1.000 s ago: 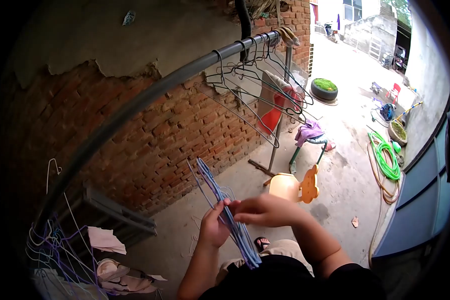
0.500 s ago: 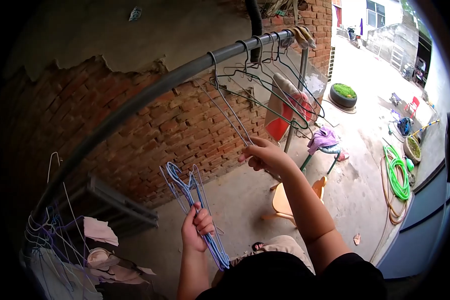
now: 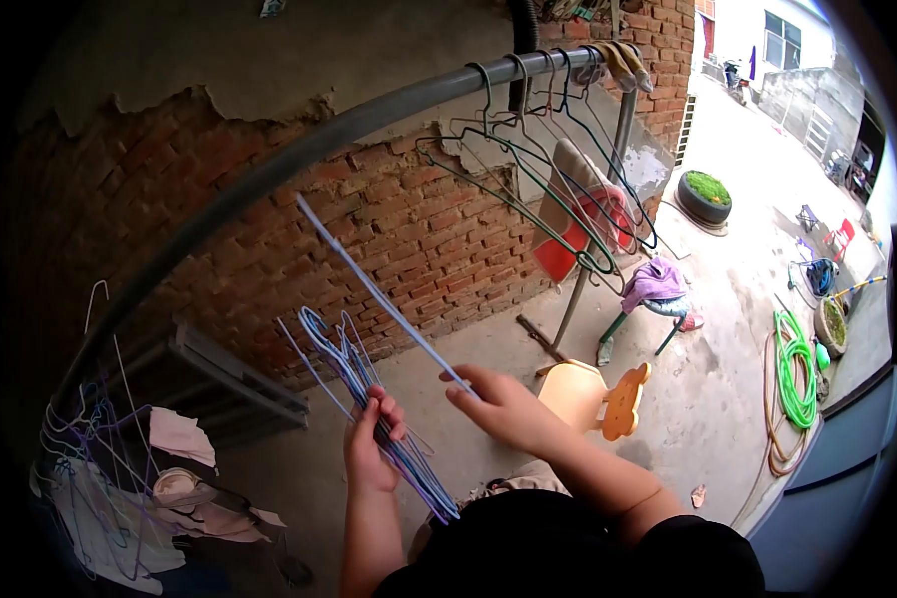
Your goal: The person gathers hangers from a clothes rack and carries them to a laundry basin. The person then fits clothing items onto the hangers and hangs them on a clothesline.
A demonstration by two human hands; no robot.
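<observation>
My left hand point(image 3: 372, 448) is closed around a bundle of thin blue and purple wire hangers point(image 3: 335, 351), their hooks pointing up. To its right, my right hand point(image 3: 503, 407) pinches one pale blue hanger point(image 3: 374, 289), seen nearly edge-on as a slanting line up to the left. That hanger is off the grey metal rail point(image 3: 359, 125) and apart from the bundle. Several dark green and grey hangers point(image 3: 508, 149) hang at the rail's far right end, beside a red and white cloth point(image 3: 573, 214).
At the lower left, more hangers and pale clothes point(image 3: 100, 508) hang from the rail. A small wooden chair point(image 3: 573, 394) and a stool with a purple cloth point(image 3: 656, 284) stand on the concrete. A green hose point(image 3: 795, 369) lies coiled at right. The brick wall point(image 3: 229, 259) runs behind the rail.
My right hand has taken a hanger off the rail and brought it down and left towards the bundle. My left hand still holds the bundle, slightly further left in view.
</observation>
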